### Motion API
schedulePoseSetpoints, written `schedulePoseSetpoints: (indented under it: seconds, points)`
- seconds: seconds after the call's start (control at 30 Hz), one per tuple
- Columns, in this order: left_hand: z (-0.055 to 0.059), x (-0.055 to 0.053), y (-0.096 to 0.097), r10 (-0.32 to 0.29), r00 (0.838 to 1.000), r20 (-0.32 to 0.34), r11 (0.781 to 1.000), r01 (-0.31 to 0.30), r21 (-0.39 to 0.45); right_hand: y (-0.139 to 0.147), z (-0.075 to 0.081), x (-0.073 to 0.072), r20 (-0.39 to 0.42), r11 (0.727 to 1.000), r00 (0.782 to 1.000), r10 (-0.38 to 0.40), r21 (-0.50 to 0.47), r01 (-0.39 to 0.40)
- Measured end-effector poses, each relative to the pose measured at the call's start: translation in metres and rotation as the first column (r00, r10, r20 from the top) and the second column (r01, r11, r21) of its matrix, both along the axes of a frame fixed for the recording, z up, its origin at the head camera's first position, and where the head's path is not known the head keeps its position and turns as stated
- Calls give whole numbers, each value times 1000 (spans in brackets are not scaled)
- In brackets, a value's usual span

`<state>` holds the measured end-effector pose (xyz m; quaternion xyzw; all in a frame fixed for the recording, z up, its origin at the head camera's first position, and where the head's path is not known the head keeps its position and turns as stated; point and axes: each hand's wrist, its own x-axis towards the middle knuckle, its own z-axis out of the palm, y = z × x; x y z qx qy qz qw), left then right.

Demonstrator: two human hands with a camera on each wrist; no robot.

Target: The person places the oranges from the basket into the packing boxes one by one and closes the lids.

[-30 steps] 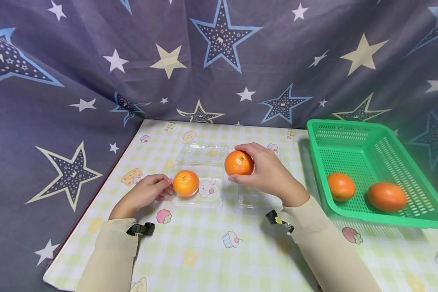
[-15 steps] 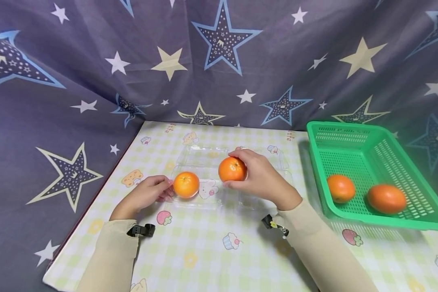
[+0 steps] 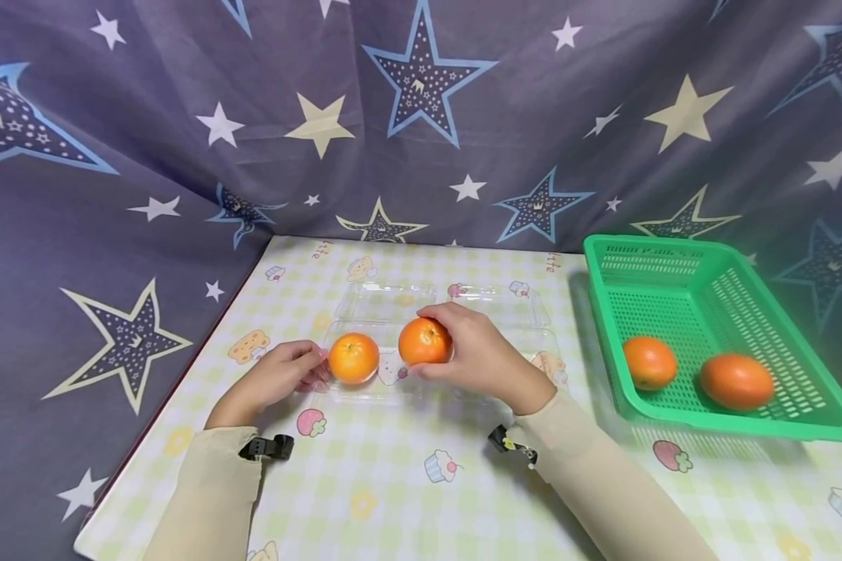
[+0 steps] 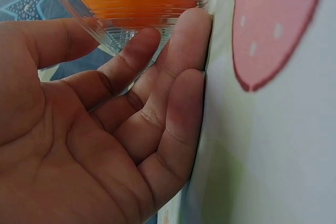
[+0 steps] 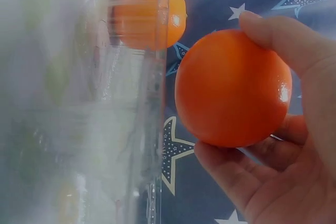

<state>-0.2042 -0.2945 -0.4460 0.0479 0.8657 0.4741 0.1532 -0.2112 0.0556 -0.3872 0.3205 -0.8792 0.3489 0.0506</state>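
In the head view my right hand grips an orange from its right side, thumb nearer the front. The right wrist view has this orange raised above the rim of a clear plastic container. A second orange sits in the left part of that container, beside my left hand. Close up in the left wrist view, my left thumb and curled fingers pinch the container's edge. The lower fingers rest against the tabletop.
Another clear container lies just right of the first, partly behind my right hand. At the right stands a green basket with two more orange fruits inside. A star-patterned curtain hangs behind the checked tablecloth.
My right hand has carried its orange leftward and a little toward the front, over the left container. My left hand and the orange beside it have stayed in place.
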Motion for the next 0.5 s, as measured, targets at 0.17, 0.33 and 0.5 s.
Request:
schedulePoseSetpoints:
  seconds: [0.17,0.33,0.5]
  points:
    - [1,0,0,-6,1000,-3,1000,6,-4,-1,-1,0,-5,1000,1000,7,-10,-7]
    - [-1,0,-1,-3,1000,-12,999,2,-43,-3,-2,1,0,1000,1000,19,-19,-19]
    - [-2,-1,-1,8,1000,-10,998,-8,-62,-7,-7,2,11,999,1000,27,-28,-26]
